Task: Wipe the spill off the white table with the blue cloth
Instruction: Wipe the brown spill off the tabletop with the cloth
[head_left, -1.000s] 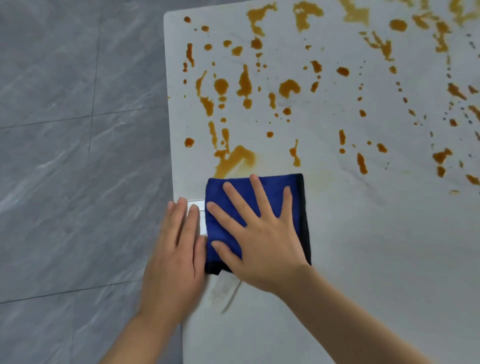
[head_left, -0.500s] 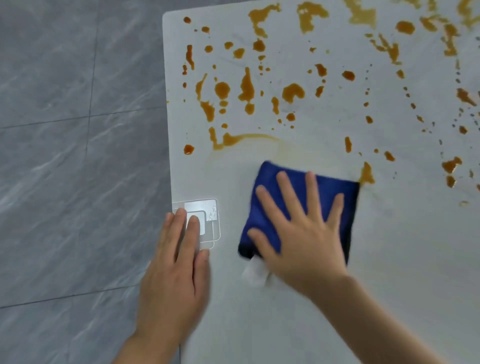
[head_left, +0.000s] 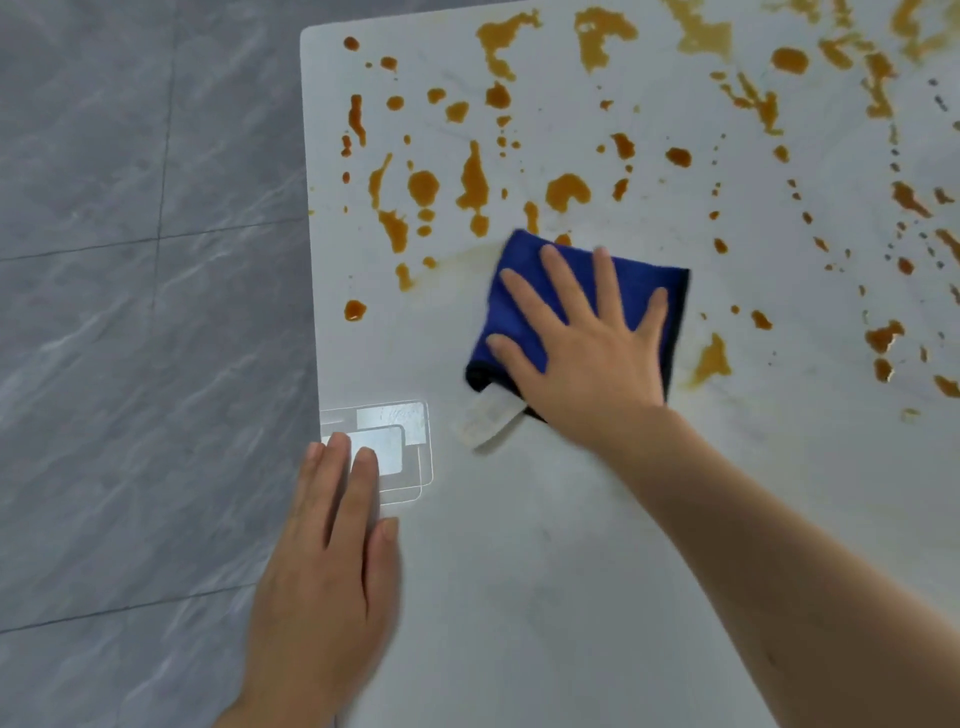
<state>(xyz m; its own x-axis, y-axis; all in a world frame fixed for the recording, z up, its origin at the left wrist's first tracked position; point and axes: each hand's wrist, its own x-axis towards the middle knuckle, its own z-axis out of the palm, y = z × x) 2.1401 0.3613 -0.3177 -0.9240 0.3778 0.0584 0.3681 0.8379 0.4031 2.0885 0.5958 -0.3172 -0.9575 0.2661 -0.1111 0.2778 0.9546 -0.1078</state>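
Two bare hands on a white marbled stone counter (head_left: 597, 597), grey tiled floor (head_left: 130, 312) to its left. Orange-brown liquid spill (head_left: 472, 182) in blotches and drops across the far half of the counter, a faint smear just left of the cloth. Right hand (head_left: 587, 353) lies flat with fingers straight and spread, pressing down on the folded dark-blue microfibre cloth (head_left: 644, 291). Cloth sits mid-counter at the near edge of the spill, far corner touching a blotch, another blotch just to its right. Left hand (head_left: 332, 561) rests flat at the counter's left edge, fingers straight and together, holding nothing, fingertips over clear plastic stickers (head_left: 410, 447). White care label (head_left: 485, 423) sticks out from the cloth's near-left corner.
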